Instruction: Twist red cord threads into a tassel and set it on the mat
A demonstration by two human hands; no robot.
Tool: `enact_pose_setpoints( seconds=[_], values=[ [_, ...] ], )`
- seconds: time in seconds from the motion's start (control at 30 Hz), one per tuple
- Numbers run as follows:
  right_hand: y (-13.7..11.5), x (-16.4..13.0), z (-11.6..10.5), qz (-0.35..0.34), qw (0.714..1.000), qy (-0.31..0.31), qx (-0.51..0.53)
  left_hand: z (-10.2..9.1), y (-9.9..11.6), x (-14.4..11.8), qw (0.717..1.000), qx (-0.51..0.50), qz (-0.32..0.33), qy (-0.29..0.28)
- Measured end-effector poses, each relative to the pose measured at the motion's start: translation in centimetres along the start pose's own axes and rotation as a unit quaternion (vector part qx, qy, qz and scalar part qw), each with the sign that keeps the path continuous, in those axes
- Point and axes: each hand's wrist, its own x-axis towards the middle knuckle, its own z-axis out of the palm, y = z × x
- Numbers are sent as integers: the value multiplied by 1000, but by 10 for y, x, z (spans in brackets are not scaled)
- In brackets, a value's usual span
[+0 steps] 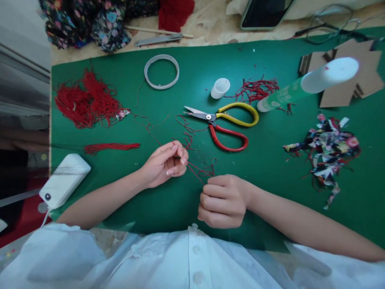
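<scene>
While only the head view is on hand, it shows enough: the left hand [164, 164] pinches a thin dark-red thread [197, 170] between thumb and fingers [176, 149], fingertips closed on the strand. The right hand [222, 200] is curled into a loose fist, and the same thread seems to run into the top of it; whether it is truly gripped inside the fist, cannot tell, though the strand looks taut between the two hands. Thread lies just above the green felt-like mat [168, 208] covering the surface, its loose end looping in tangles toward the scissors with one yellow and one red handle [224, 122], which lie apart from both hands.

Handling judgement: the thread looks very light, limp, no stiffness at all, likely to fray and snag on itself; best held by fingertip pinch close to the working point, with light tension, since slack would knot.

Around it: a heap of red thread [87, 100] at far left, a finished red tassel [111, 147] below it, a clear plastic ring [161, 71], a small white cap [220, 88], a green-and-white glue tube [309, 84], a pile of patterned fabric scraps [327, 150], and a white power bank [64, 180] near the left forearm.
</scene>
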Motion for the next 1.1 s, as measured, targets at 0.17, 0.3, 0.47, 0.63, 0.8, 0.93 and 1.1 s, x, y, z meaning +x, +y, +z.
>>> enact_pose_setpoints(
  seconds=[0.17, 0.3, 0.47, 0.63, 0.8, 0.93, 1.1],
  values=[
    [-6, 1, 6, -91, 995, 24, 32, 1, -1, 1, 1000, 19, 8, 21],
    [-7, 3, 9, -107, 993, 35, 46, 3, 0, 1, 999, 24, 11, 31],
    [0, 2, 2, -39, 994, 102, 12, 2, 0, -1, 999, 46, -14, 7],
    [8, -6, -4, 253, 961, 116, -6, -2, -5, -5, 989, 142, -25, -37],
    [13, -6, 0, 357, 932, 52, 25, -10, -8, -9, 968, 235, -30, -85],
    [14, -3, -1, 350, 936, -11, 34, -12, -8, -10, 963, 252, -31, -89],
    [16, -2, -1, 343, 938, -15, 49, -9, -5, -10, 957, 271, -34, -97]
  ],
)
